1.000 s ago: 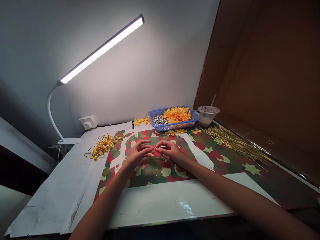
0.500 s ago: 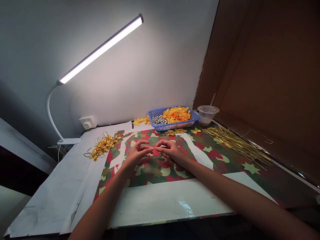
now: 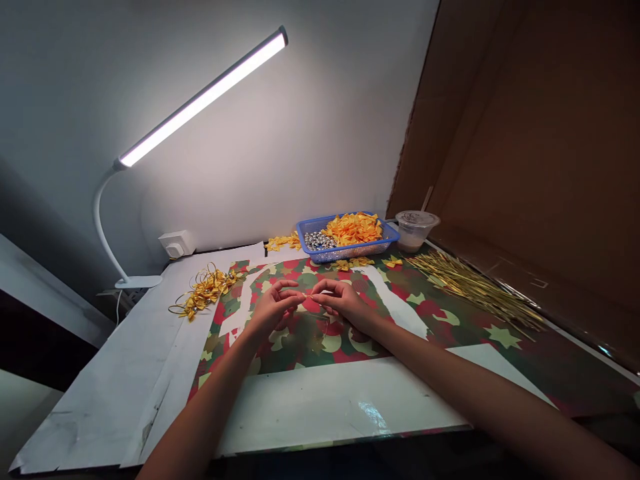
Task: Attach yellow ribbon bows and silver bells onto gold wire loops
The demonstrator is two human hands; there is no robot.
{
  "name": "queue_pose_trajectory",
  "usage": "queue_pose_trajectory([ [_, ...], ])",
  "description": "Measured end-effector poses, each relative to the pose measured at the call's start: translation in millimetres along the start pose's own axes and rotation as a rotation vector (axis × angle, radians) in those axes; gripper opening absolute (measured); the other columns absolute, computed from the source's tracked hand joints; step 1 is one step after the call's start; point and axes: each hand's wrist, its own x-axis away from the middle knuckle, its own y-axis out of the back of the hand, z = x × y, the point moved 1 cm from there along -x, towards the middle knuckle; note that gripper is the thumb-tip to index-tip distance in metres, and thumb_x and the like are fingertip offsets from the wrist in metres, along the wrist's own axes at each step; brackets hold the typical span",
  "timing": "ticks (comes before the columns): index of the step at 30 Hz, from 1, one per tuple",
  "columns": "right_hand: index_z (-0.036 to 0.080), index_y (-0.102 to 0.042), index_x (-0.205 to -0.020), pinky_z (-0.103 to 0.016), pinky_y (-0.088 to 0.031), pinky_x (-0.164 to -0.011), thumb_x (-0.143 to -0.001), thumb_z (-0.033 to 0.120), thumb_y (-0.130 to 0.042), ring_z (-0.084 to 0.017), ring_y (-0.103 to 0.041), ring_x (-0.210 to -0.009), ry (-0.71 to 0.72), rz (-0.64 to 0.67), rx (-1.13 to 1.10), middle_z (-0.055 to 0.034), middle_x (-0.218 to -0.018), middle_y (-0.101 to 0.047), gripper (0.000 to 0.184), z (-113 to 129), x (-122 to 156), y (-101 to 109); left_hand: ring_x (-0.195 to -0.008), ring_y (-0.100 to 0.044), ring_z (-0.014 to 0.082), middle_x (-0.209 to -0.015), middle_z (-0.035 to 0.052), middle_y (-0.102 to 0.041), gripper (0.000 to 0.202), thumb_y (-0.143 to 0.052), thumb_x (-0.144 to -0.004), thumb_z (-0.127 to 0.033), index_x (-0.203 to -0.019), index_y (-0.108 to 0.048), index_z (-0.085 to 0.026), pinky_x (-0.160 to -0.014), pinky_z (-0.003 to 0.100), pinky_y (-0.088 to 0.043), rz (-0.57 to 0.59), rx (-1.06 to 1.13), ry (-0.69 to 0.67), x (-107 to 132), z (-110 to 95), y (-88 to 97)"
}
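Note:
My left hand [image 3: 276, 308] and my right hand [image 3: 345, 303] meet over the middle of the patterned sheet, fingertips almost touching. Thumb and forefinger of each are pinched on a thin gold strand [image 3: 308, 297], of which only a short bit shows between the tips. Left of my hands lies a pile of gold bows with looped ties and small silver bells [image 3: 209, 291]. Beyond them a blue basket [image 3: 345, 255] holds loose yellow-gold bows [image 3: 354, 229] and silver bells [image 3: 320, 241]. A bundle of long gold ties [image 3: 475, 290] lies to the right.
More bows [image 3: 283, 242] lie left of the basket, and a few [image 3: 353, 264] in front of it. A lidded plastic cup [image 3: 416, 230] stands at the back right beside a cardboard wall [image 3: 530, 147]. A lit lamp [image 3: 205, 97] leans over from the left; a white adapter [image 3: 177, 245] sits near its base.
Both hands stay in almost the same place, still pinching the strand. Their fingers have shifted only slightly.

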Motion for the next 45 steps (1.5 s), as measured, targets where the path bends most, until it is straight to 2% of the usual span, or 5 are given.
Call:
queue_pose_trajectory([
  [4, 0.018, -0.058, -0.073, -0.021, -0.023, -0.039, -0.06, 0.049, -0.073, -0.005, -0.033, -0.042, 0.003, 0.01, 0.002, 0.0075, -0.053, -0.045, 0.036, -0.8, -0.2, 0.3, -0.035, -0.037, 0.0025, -0.057, -0.0052, -0.059, 0.04, -0.078, -0.057, -0.031, -0.09, -0.061, -0.016, -0.033, 0.016, -0.022, 0.025, -0.044, 0.014, -1.8, 2.8, 3.0],
  [8, 0.017, -0.058, -0.072, -0.021, -0.024, -0.041, -0.059, 0.048, -0.073, -0.005, -0.034, -0.044, 0.01, 0.017, 0.005, 0.0066, -0.055, -0.046, 0.036, -0.8, 0.0, 0.7, -0.04, -0.037, 0.0038, -0.051, -0.0064, -0.051, 0.028, -0.076, -0.059, -0.032, -0.079, -0.066, -0.016, -0.035, 0.017, -0.022, 0.021, -0.084, 0.019, -2.2, 2.4, 2.5],
  [13, 0.018, -0.058, -0.072, -0.021, -0.023, -0.04, -0.058, 0.05, -0.073, -0.006, -0.034, -0.045, 0.012, 0.015, 0.009, 0.0061, -0.056, -0.047, 0.038, -1.6, -0.2, 1.3, -0.041, -0.035, 0.0043, -0.054, -0.0038, -0.053, 0.021, -0.074, -0.059, -0.033, -0.069, -0.068, -0.016, -0.034, 0.017, -0.021, 0.032, -0.133, 0.033, 0.5, 0.6, -0.2],
  [25, 0.017, -0.059, -0.07, -0.022, -0.026, -0.044, -0.061, 0.044, -0.074, -0.005, -0.036, -0.047, 0.018, 0.031, 0.008, 0.0054, -0.06, -0.049, 0.033, 0.2, -0.2, 1.2, -0.041, -0.032, 0.0042, -0.049, -0.0062, -0.041, 0.029, -0.078, -0.056, -0.041, -0.066, -0.07, -0.016, -0.034, 0.016, -0.018, -0.005, -0.189, 0.07, 3.3, -2.9, -2.2],
  [45, 0.018, -0.057, -0.075, -0.022, -0.022, -0.04, -0.066, 0.037, -0.064, -0.006, -0.035, -0.043, 0.035, 0.018, -0.074, 0.0062, -0.057, -0.048, 0.022, -4.9, -3.9, 2.1, -0.038, -0.029, 0.0043, -0.045, -0.0081, -0.037, 0.036, -0.077, -0.055, -0.044, -0.072, -0.069, -0.013, -0.032, 0.017, -0.018, -0.005, -0.184, 0.058, 0.0, 1.8, 2.7],
])
